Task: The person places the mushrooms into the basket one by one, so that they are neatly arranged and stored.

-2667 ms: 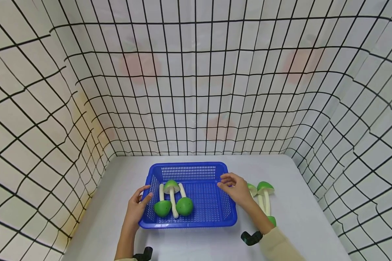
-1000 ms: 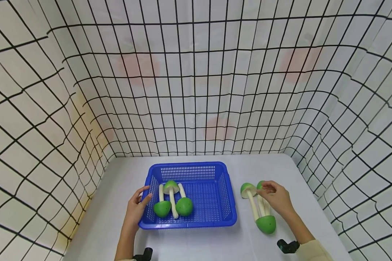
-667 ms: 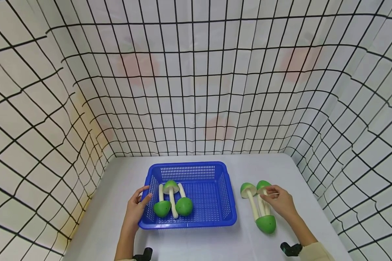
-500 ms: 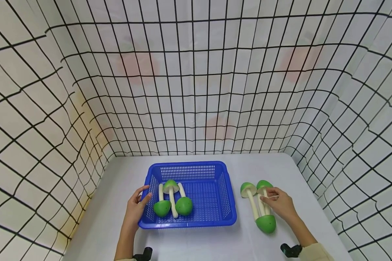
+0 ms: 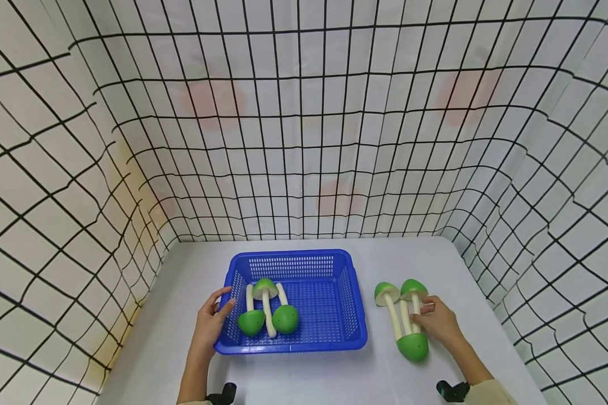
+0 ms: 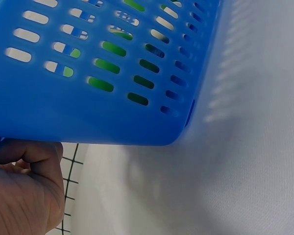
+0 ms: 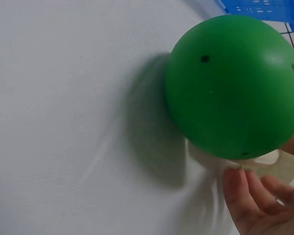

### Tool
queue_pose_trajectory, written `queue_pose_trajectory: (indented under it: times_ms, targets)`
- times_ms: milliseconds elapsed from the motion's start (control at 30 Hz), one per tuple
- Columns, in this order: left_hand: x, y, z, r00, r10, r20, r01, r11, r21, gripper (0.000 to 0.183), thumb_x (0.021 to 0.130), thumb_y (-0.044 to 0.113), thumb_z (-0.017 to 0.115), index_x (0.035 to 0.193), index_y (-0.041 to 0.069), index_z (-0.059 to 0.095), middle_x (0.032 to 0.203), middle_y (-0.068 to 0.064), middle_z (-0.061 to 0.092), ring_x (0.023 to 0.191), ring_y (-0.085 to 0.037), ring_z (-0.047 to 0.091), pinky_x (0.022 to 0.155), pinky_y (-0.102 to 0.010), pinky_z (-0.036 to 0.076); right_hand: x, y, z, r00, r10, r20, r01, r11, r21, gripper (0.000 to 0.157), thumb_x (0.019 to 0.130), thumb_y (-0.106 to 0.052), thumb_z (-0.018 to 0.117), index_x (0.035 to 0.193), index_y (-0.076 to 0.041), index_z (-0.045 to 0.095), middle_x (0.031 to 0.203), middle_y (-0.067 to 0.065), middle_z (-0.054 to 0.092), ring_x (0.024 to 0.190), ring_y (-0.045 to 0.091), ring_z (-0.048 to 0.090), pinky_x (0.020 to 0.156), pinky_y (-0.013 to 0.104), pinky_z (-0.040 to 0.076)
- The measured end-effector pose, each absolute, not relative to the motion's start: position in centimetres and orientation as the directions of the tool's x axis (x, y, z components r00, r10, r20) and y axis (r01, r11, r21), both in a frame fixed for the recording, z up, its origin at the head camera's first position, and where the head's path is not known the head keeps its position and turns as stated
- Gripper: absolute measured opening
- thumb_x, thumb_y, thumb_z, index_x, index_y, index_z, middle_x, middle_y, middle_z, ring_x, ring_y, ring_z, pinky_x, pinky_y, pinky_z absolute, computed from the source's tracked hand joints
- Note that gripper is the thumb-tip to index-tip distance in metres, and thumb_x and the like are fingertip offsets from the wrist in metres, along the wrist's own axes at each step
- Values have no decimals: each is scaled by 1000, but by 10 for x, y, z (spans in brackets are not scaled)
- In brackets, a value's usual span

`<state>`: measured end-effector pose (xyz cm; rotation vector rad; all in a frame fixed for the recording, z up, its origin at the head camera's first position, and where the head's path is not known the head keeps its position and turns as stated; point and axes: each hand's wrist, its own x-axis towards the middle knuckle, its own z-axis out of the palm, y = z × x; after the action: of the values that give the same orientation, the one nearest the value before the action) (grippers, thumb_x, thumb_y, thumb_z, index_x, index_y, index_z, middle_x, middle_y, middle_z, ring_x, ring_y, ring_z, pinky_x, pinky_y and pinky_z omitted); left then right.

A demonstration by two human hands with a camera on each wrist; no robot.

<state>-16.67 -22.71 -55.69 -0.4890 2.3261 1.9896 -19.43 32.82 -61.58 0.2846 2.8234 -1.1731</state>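
My left hand (image 5: 211, 315) grips the left rim of a blue perforated plastic basket (image 5: 294, 253). In the left wrist view its curled fingers (image 6: 32, 156) are at the basket's edge. Three green-capped toy mushrooms lie in the left half of the basket, the middle one (image 5: 266, 288) with its cap to the back. Right of the basket, my right hand (image 5: 439, 320) pinches the white stem of the rightmost mushroom (image 5: 414, 288), thumb and fingers either side. Beside it lie a mushroom with its cap toward me (image 5: 412, 347) and a third one (image 5: 387, 293).
A white table (image 5: 294, 382) carries everything. Black netting (image 5: 304, 169) over white cloth encloses the back and both sides. A black wrist camera (image 5: 452, 391) sits on the right forearm, another (image 5: 228, 394) on the left.
My right hand has gone from the basket's right rim to the mushrooms on the table and closed on the rightmost stem, whose cap shifted slightly right. The left hand has stayed at the basket.
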Motion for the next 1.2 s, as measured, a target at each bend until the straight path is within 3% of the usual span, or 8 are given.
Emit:
queue_pose_trajectory:
  times_ms: [200, 400, 733, 1000, 1200]
  targets:
    - [-167, -227, -555, -949, -206, -236, -265, 125, 956, 48, 104, 26, 63, 150, 17, 52, 131, -30, 60, 106, -34, 68, 87, -46, 61, -194, 330, -624, -981, 119, -154, 193, 675, -712, 57, 92, -21, 74, 137, 6, 53, 105, 21, 68, 79, 20, 66, 61, 28, 55]
    - [-167, -227, -555, -950, -201, -238, -265, 117, 957, 48, 104, 26, 63, 150, 16, 52, 132, -30, 60, 107, -35, 68, 88, -46, 61, -193, 329, -619, -983, 122, -135, 182, 661, -728, 57, 92, -19, 74, 139, 6, 53, 103, 21, 67, 68, 16, 66, 56, 28, 55]
    - [-167, -228, -555, -950, -196, -242, -266, 107, 958, 48, 104, 25, 63, 150, 17, 51, 134, -30, 60, 109, -36, 69, 88, -46, 61, -191, 328, -600, -985, 138, -105, 170, 634, -754, 57, 94, -16, 71, 143, 3, 50, 116, 29, 64, 78, 19, 69, 62, 32, 60]
    - [-167, -227, -556, -951, -201, -235, -261, 114, 958, 49, 104, 26, 63, 150, 16, 51, 134, -30, 60, 111, -38, 68, 90, -49, 60, -193, 326, -588, -989, 134, -64, 135, 637, -759, 58, 96, -21, 71, 146, 1, 50, 118, 27, 65, 87, 19, 70, 65, 33, 62]
    - [-167, -227, -555, -950, -200, -238, -263, 108, 959, 48, 104, 25, 63, 150, 16, 51, 134, -30, 60, 111, -38, 68, 90, -48, 60, -196, 319, -576, -992, 122, -22, 95, 632, -769, 56, 96, -22, 72, 145, -2, 52, 117, 23, 65, 82, 12, 68, 67, 34, 62]
